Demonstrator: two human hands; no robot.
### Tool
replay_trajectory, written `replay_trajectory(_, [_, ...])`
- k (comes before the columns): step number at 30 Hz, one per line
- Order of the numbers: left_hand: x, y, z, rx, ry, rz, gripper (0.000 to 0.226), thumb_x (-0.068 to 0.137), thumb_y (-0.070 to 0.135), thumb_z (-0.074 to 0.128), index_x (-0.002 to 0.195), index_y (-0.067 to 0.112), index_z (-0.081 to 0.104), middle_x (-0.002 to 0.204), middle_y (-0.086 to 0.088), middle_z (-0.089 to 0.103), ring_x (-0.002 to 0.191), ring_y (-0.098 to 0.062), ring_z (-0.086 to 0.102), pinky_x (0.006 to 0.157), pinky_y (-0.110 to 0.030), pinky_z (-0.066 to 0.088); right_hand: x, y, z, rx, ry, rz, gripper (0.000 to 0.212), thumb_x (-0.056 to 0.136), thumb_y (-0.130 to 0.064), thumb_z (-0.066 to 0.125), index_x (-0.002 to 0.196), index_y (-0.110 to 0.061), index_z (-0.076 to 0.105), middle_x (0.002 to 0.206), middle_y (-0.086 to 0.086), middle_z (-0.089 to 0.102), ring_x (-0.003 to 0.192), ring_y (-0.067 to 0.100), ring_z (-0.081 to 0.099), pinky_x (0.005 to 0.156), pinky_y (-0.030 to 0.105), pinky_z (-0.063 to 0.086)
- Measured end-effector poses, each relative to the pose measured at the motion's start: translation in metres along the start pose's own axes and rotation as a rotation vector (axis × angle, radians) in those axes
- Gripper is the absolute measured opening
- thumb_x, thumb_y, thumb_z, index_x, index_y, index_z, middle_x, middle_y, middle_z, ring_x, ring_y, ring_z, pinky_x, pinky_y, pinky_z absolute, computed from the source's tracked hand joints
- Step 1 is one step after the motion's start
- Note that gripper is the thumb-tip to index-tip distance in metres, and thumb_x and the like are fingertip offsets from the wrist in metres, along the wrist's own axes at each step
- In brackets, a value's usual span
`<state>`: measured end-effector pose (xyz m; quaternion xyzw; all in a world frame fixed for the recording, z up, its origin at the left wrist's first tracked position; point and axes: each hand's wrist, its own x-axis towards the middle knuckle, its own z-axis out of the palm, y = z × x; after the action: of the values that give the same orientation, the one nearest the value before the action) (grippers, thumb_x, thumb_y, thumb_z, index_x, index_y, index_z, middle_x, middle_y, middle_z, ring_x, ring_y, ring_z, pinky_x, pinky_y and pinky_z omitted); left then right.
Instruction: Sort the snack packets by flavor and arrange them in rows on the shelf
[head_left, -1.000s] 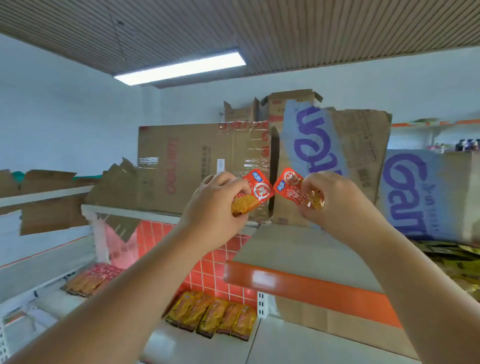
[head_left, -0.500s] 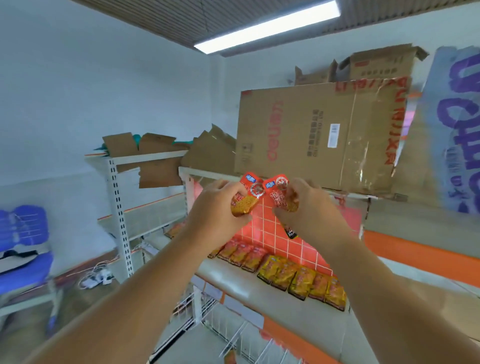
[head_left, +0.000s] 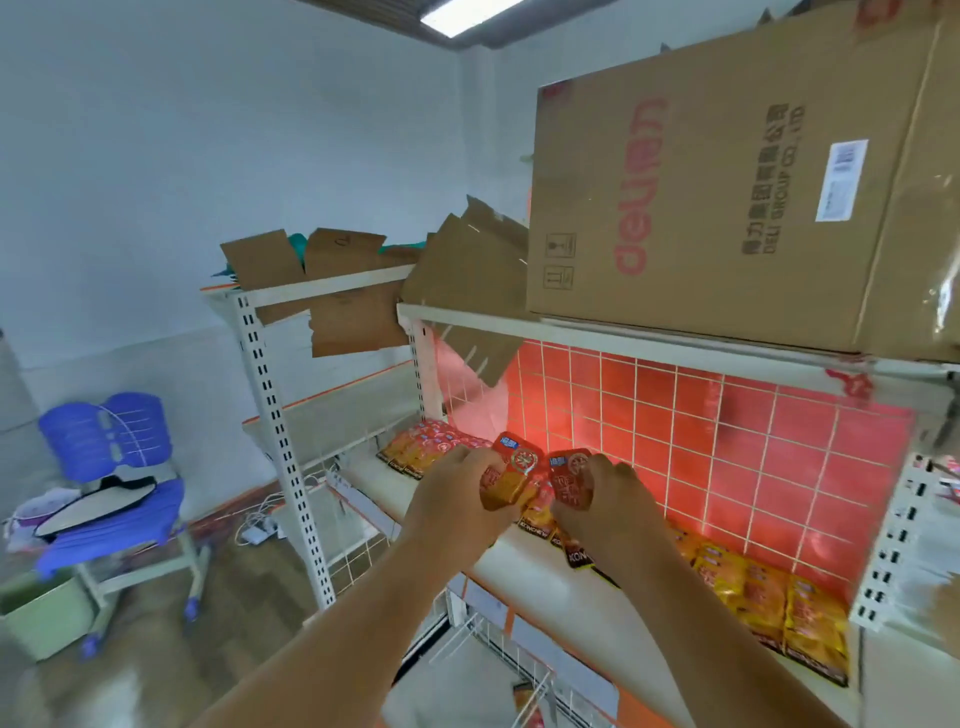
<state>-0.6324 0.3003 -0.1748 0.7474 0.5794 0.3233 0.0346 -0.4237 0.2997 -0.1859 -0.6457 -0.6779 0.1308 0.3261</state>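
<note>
Over the shelf (head_left: 524, 571), both hands hold red packets up side by side. Left hand (head_left: 457, 512) pinches a packet (head_left: 511, 475) w/ orange lower half; right hand (head_left: 605, 506) grips a darker red packet (head_left: 571, 478), maybe w/ more tucked below it, hard to tell. Red row (head_left: 426, 452) lies at shelf's left end, yellow row (head_left: 769, 603) at right. Box (head_left: 727, 197) sits on top shelf.

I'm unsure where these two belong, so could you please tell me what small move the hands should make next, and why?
Probably lower both packets onto the shelf by the red row. The left hand holds a red-and-orange packet, the right hand a red packet, both just above the red packets at the left; the yellow packets lie apart at the right.
</note>
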Motion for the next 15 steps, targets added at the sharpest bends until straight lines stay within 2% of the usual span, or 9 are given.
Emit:
replay_trajectory(4, [0.030,-0.031,0.047,-0.011,-0.098,-0.109,0.036,0.078,0.049,0.079,0.100,0.045,0.049,0.106,0.014,0.054,0.094,-0.010,0.057,0.073,-0.025,0.051,0.042,0.030,0.043,0.031,-0.039,0.089,0.053,0.080,-0.054,0.073,0.121,-0.028,0.051,0.105,-0.002,0.054,0.090,0.018,0.058,0.076,0.036,0.054])
replay_trajectory(6, [0.043,-0.043,0.069,-0.007,-0.137,-0.150,0.034,0.076,0.051,0.076,0.098,0.043,0.050,0.112,0.011,0.055,0.102,-0.014,0.057,0.077,-0.029,0.053,0.059,0.044,0.063,0.014,-0.065,0.129,0.057,0.078,-0.056,0.072,0.123,-0.026,0.053,0.110,0.001,0.058,0.099,0.022,0.060,0.082,0.040,0.056])
replay_trajectory(10, [0.065,-0.064,0.108,-0.004,-0.188,-0.211,0.036,0.072,0.053,0.071,0.102,0.044,0.054,0.105,0.013,0.052,0.090,-0.006,0.053,0.067,-0.017,0.040,0.088,0.064,0.098,-0.027,-0.139,0.201,0.066,0.078,-0.059,0.070,0.130,-0.022,0.051,0.120,0.006,0.059,0.117,0.031,0.056,0.087,0.042,0.056])
replay_trajectory(12, [0.072,-0.075,0.125,0.008,-0.224,-0.241,0.036,0.071,0.051,0.071,0.102,0.044,0.055,0.104,0.014,0.052,0.088,-0.005,0.053,0.067,-0.018,0.042,0.096,0.072,0.111,-0.031,-0.168,0.230,0.064,0.079,-0.058,0.070,0.126,-0.020,0.052,0.117,0.006,0.060,0.122,0.035,0.054,0.086,0.043,0.056])
replay_trajectory(15, [0.080,-0.087,0.144,0.018,-0.274,-0.260,0.038,0.071,0.051,0.072,0.105,0.044,0.056,0.102,0.021,0.050,0.090,-0.005,0.054,0.075,-0.024,0.047,0.103,0.079,0.130,-0.044,-0.180,0.258,0.057,0.080,-0.057,0.071,0.119,-0.020,0.052,0.115,0.007,0.057,0.127,0.037,0.049,0.083,0.043,0.057])
